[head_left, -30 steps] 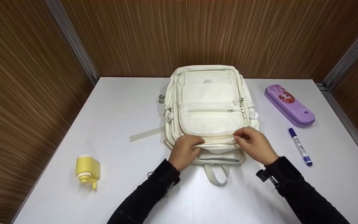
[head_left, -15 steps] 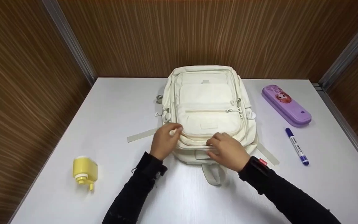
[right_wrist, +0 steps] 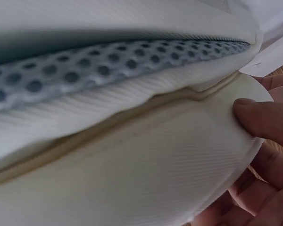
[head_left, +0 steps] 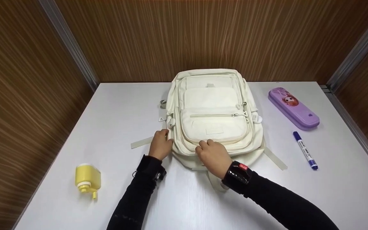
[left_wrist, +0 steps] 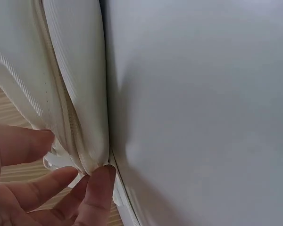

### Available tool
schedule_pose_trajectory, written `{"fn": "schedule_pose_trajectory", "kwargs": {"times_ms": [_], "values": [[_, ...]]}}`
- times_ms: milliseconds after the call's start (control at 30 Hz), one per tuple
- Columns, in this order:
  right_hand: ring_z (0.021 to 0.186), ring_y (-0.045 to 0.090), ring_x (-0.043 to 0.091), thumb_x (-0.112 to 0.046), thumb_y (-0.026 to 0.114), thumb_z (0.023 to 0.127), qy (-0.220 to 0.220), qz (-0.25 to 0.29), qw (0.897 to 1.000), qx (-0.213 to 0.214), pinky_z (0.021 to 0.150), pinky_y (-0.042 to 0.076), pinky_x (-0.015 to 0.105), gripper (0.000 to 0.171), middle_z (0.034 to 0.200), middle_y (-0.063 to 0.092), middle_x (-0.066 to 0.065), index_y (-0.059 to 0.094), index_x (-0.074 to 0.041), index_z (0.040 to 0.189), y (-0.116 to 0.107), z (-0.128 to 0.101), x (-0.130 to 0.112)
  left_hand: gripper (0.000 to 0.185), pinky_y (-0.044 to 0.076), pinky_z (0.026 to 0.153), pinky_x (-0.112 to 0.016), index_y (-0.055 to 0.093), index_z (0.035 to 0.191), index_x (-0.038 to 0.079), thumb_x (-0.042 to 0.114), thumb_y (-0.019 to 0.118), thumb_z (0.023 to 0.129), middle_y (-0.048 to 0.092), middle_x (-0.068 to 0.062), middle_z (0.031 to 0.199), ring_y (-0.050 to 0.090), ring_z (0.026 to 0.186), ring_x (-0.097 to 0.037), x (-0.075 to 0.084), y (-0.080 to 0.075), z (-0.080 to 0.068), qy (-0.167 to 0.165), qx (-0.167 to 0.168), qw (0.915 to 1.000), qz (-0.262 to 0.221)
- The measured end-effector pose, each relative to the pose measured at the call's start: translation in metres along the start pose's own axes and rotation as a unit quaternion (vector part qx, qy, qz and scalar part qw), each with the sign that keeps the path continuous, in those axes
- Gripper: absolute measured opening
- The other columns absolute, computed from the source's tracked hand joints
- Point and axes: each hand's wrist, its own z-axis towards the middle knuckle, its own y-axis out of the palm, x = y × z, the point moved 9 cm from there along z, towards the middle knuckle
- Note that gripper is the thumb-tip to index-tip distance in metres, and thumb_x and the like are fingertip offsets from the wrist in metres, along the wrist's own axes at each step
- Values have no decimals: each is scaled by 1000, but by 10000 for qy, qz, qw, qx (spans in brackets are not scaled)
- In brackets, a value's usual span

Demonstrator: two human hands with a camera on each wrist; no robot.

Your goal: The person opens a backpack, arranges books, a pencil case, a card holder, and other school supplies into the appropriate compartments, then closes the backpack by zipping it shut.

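Observation:
A cream backpack (head_left: pixel 214 95) lies on the white table, front pockets facing up and its loop handle toward me. My left hand (head_left: pixel 161 145) holds its left side; in the left wrist view the thumb and curled fingers (left_wrist: pixel 96 193) sit on either side of a zipper seam (left_wrist: pixel 61 89). At the near end, my right hand (head_left: pixel 214 156) grips the bag's edge, with the thumb (right_wrist: pixel 259 117) on top of the cream fabric and the fingers beneath. Beside it in the right wrist view, a gap shows grey mesh lining (right_wrist: pixel 104 70). The zipper pull is not visible at either hand.
A purple pencil case (head_left: pixel 294 108) lies right of the backpack, with a blue-and-white marker (head_left: pixel 305 150) nearer me. A yellow pencil sharpener with a crank (head_left: pixel 88 179) stands at the left. Wood-grain panels (head_left: pixel 203 35) wall the table's back and sides.
My left hand has moved left from the bag's near edge to its left side. The right hand has moved left along the near edge. A strap at the lower right is uncovered.

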Motion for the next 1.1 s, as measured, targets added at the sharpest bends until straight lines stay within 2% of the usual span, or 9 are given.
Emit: {"fn": "schedule_pose_trajectory", "kwargs": {"times_ms": [167, 300, 533, 767, 933, 1100], "values": [[68, 55, 22, -2, 75, 70, -33, 147, 9999, 12, 55, 48, 32, 17, 80, 59, 4, 64, -9, 82, 1, -7, 5, 35, 47, 92, -45, 57, 118, -7, 6, 62, 86, 60, -22, 107, 57, 103, -35, -2, 1, -3, -105, 8, 9999, -12], [65, 54, 21, -3, 75, 72, -40, 273, 9995, 140, 53, 47, 31, 15, 79, 60, 3, 65, -11, 79, -1, -15, 11, 30, 47, 78, -37, 56, 113, -4, 8, 62, 86, 60, -14, 94, 58, 87, -26, -3, 3, -8, -282, -146, 9995, -85], [63, 54, 19, -7, 75, 73, -30, 432, 9981, 433, 51, 47, 30, 11, 75, 61, 0, 67, -14, 75, -6, -32, 23, 27, 36, 57, -26, 50, 109, 0, 3, 59, 84, 49, -1, 72, 47, 62, -16, 6, 14, -20, -220, -496, 9985, -98], [72, 58, 17, -12, 76, 78, 126, 929, 9950, 358, 57, 51, 30, 8, 80, 65, -2, 74, -17, 84, -6, -51, 46, 27, 35, 57, -28, 47, 104, 3, 0, 56, 78, 47, 0, 70, 46, 63, -17, 23, 26, -35, 62, -622, 9980, 132], [77, 59, 16, -12, 78, 77, 192, 1360, 9901, 295, 63, 52, 30, 13, 83, 66, -3, 76, -17, 89, -6, -61, 65, 27, 38, 59, -29, 50, 105, 5, 1, 57, 79, 47, 0, 71, 47, 65, -18, 33, 39, -44, 81, -891, 9959, 133], [79, 60, 17, -11, 79, 76, 226, 1562, 9873, 183, 68, 53, 32, 16, 86, 66, -2, 77, -16, 91, -7, -69, 80, 18, 38, 60, -28, 56, 96, 6, 1, 58, 79, 49, -1, 74, 47, 66, -16, 43, 48, -51, 177, -1109, 9936, 142]]}}
